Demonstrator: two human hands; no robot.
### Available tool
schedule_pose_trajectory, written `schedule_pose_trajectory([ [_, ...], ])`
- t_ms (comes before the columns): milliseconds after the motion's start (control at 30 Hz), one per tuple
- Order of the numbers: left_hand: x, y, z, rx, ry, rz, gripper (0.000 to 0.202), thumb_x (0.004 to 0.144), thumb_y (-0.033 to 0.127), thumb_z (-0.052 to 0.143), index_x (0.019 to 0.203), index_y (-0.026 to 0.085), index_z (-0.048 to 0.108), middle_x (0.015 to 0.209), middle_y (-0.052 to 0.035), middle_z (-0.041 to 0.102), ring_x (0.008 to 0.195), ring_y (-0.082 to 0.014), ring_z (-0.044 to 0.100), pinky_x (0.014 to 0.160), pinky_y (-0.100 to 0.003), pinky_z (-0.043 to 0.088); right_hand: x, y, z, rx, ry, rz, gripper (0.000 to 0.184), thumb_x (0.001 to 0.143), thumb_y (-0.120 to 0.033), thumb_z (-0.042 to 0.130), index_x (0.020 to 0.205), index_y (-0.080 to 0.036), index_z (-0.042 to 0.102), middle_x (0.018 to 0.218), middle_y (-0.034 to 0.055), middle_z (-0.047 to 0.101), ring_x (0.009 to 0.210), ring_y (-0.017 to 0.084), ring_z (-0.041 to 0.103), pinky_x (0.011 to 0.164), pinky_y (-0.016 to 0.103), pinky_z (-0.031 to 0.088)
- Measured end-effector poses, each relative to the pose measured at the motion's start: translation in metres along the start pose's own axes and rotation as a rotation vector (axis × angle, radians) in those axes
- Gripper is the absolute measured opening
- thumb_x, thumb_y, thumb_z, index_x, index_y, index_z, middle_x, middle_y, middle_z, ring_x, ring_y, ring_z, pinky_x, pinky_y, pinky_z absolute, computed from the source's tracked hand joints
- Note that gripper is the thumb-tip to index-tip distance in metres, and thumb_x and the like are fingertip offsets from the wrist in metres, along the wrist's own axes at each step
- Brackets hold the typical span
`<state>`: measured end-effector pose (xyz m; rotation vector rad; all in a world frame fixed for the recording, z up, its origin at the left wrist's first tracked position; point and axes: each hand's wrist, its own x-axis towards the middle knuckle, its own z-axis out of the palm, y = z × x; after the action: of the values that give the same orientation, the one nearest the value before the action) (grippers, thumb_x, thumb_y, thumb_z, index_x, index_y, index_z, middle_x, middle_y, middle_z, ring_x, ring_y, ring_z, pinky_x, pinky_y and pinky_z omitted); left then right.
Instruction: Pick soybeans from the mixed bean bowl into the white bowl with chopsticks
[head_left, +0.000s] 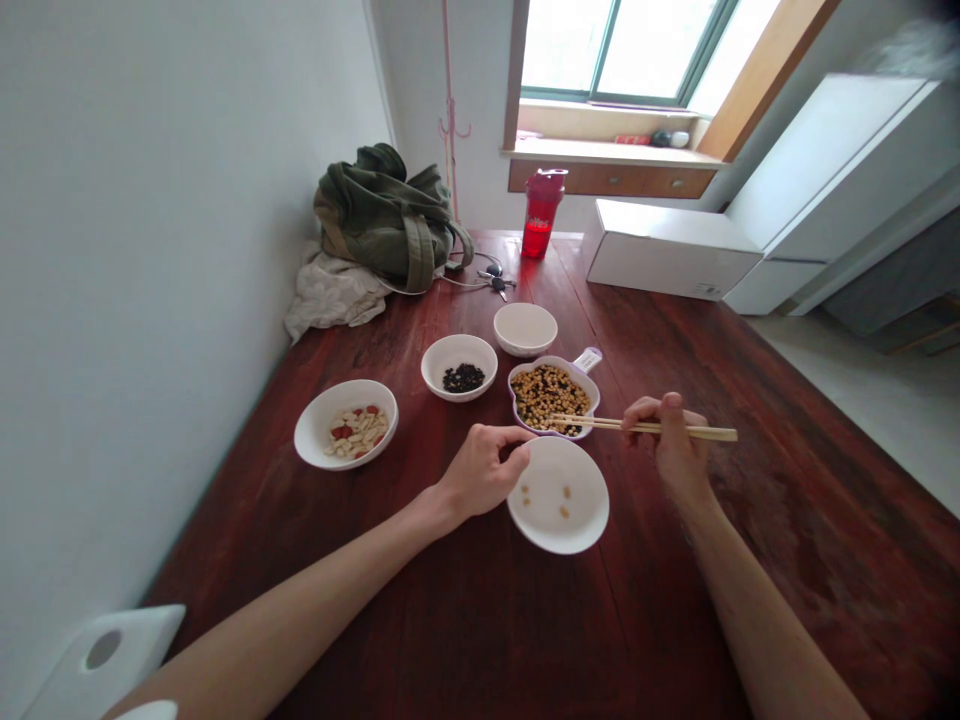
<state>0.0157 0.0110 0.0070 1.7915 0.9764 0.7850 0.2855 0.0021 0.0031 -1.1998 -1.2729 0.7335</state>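
Right grip [667,440] pinches 2 wooden chopsticks [645,428] above small slippery beans [540,395] at 10 o'clock; left grip [480,472] holds the fragile ceramic bowl [559,545] by its rim.

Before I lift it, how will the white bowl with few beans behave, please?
The shallow white bowl looks ceramic, so it is probably fragile and fairly heavy for its size. Its smooth surface may feel slippery. The few beans look small and rounded, so they will likely roll if it tilts.

Wooden chopsticks [645,428] level, tips over the mixed-bean dish [582,384]; white bowl [589,510] holds a few yellow beans [564,503].
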Motion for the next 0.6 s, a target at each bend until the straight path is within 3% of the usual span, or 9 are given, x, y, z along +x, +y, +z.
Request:
schedule_pose_trajectory([
  [233,0.000,-0.001,0.000,-0.007,0.007,-0.005,0.035,0.093,0.022,0.054,0.114,0.014,0.080,0.095,-0.0066,0.081,0.078,-0.0177,0.071,0.066,-0.023,0.051,0.000,0.003,0.000,0.026,0.053,0.028,0.069,0.100,-0.065,0.040,0.061,-0.017,0.072,0.054,0.0052,0.063,0.043,0.013,0.052,0.042,0.026,0.036],
  [433,-0.001,0.001,-0.001,-0.011,0.001,-0.003,0.035,0.093,0.022,0.053,0.114,0.013,0.080,0.095,-0.0070,0.081,0.080,-0.0187,0.072,0.068,-0.023,0.052,0.005,0.007,-0.005,0.276,0.143,0.015,0.064,0.099,-0.063,0.045,0.060,-0.019,0.070,0.059,0.0056,0.063,0.044,0.015,0.056,0.039,0.027,0.039],
  [600,0.000,0.002,-0.001,-0.003,0.013,-0.006,0.035,0.092,0.023,0.054,0.113,0.013,0.080,0.092,-0.0065,0.081,0.075,-0.0176,0.070,0.063,-0.022,0.050,0.006,-0.007,-0.011,0.401,0.022,0.051,0.067,0.098,-0.066,0.040,0.055,-0.022,0.066,0.053,0.0036,0.050,0.047,0.016,0.052,0.041,0.030,0.041],
])
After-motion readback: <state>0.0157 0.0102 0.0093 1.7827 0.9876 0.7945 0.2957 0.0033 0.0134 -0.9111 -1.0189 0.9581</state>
